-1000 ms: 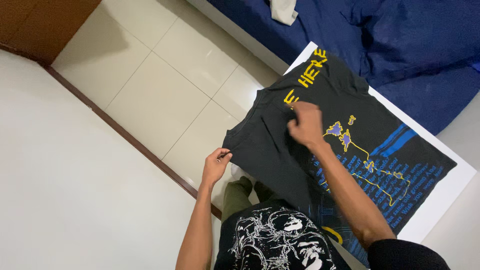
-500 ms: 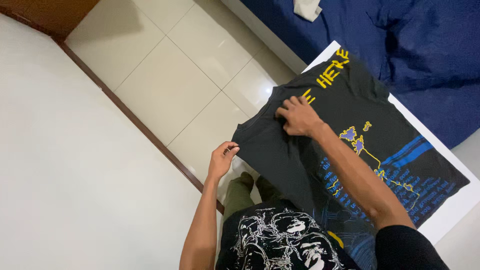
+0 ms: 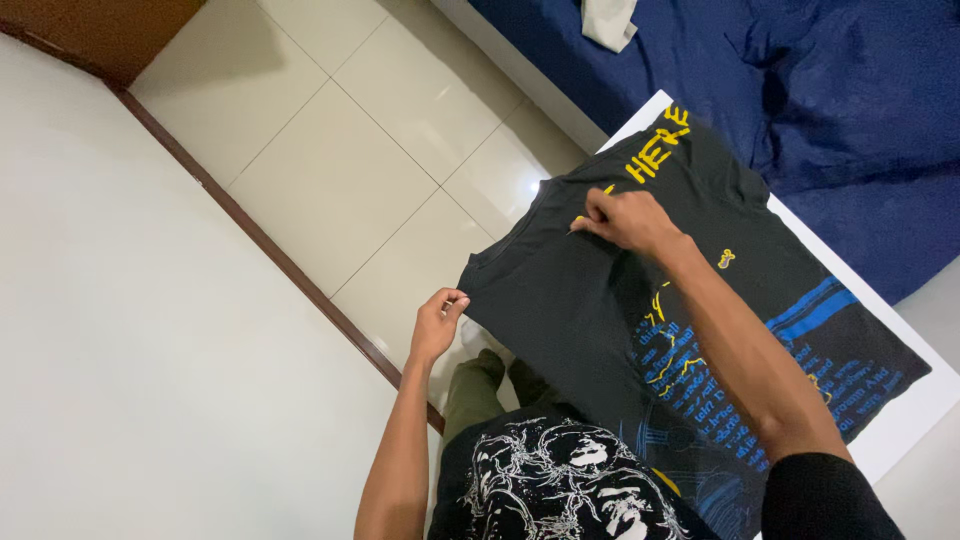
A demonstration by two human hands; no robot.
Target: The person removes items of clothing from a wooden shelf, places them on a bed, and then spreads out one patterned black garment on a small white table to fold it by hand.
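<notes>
black T-shirt (image 3: 600,330) (on white board (image 3: 900,420)) | left hand (image 3: 438,322) pinching corner | right hand (image 3: 625,218) gripping collar

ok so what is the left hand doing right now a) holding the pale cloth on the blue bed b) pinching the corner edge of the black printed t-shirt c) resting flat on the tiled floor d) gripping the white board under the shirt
b: the left hand pinches the near corner edge of the black printed t-shirt, while the right hand grips a fold further up it, over the white board.
</notes>
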